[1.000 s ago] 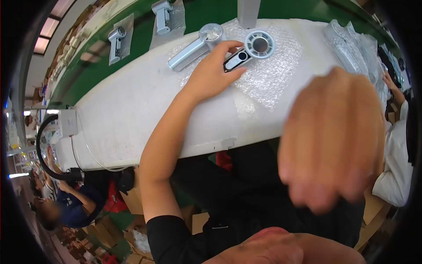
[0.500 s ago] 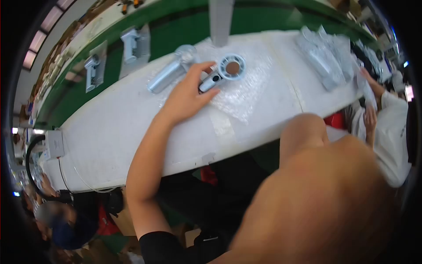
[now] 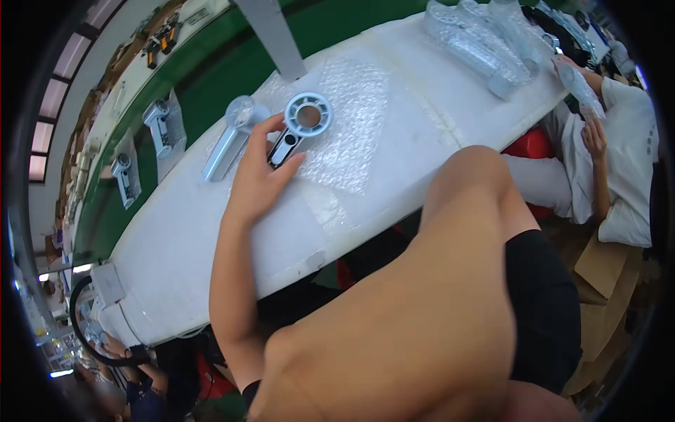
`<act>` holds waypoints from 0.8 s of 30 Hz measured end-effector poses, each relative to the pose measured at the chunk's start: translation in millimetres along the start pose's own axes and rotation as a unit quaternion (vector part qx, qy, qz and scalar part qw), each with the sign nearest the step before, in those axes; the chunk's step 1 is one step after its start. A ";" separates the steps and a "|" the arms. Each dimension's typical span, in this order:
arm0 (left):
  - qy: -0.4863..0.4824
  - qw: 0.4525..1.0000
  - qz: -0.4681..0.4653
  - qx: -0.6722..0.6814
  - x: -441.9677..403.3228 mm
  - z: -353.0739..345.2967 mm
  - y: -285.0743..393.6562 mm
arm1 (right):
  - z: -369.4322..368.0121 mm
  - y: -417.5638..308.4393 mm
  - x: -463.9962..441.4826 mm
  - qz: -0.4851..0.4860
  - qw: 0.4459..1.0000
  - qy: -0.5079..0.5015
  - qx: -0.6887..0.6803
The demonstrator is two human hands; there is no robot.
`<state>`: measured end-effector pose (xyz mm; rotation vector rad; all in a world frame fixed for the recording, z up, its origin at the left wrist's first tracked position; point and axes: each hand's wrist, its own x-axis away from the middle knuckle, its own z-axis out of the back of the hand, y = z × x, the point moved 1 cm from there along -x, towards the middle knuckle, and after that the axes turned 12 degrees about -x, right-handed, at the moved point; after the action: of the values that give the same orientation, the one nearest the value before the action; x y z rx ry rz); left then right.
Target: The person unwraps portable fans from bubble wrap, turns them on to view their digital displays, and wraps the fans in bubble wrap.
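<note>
My left hand [image 3: 259,176] grips the short handle of a light-blue housing shaped like a hair dryer [image 3: 309,114], thumb on one side and fingers on the other. Its ring-shaped head faces up, with a brownish round opening, and a dark inset shows in the handle. Beneath it lies a sheet of bubble wrap [image 3: 355,130] on the white table [image 3: 176,246]. Just left of my hand rests a second light-blue piece [image 3: 228,148] with a long body and a round end. My right hand does not show; a large bare limb fills the foreground.
Light-blue pieces in bubble wrap [image 3: 478,53] lie at the table's far right. Similar parts [image 3: 160,130] sit on clear bags on the green belt [image 3: 190,112]. A grey post [image 3: 271,35] stands behind the table. At right, a co-worker's hands [image 3: 594,133] hold a wrapped piece.
The view has turned, so the table and its things appear further left. My left hand keeps its hold on the housing. The foreground limb has shifted, and black shorts now show.
</note>
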<state>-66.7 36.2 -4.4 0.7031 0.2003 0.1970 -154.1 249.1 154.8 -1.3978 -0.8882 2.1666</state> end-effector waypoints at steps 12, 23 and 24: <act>-0.029 0.999 -0.023 -0.003 -0.2 9.1 8.9 | -13.0 -19.4 -17.8 0.054 0.997 -0.049 -0.039; -0.010 0.997 -0.056 -0.053 0.5 3.9 10.4 | 28.1 -48.3 -12.0 -0.021 0.983 -0.143 0.111; -0.017 0.997 -0.047 -0.051 1.0 4.8 10.2 | 29.8 -50.9 -13.5 -0.028 0.993 -0.096 0.066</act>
<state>-65.7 41.1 5.7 0.5943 0.1881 0.1050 -175.7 268.1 208.1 -1.1019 -0.8225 2.3003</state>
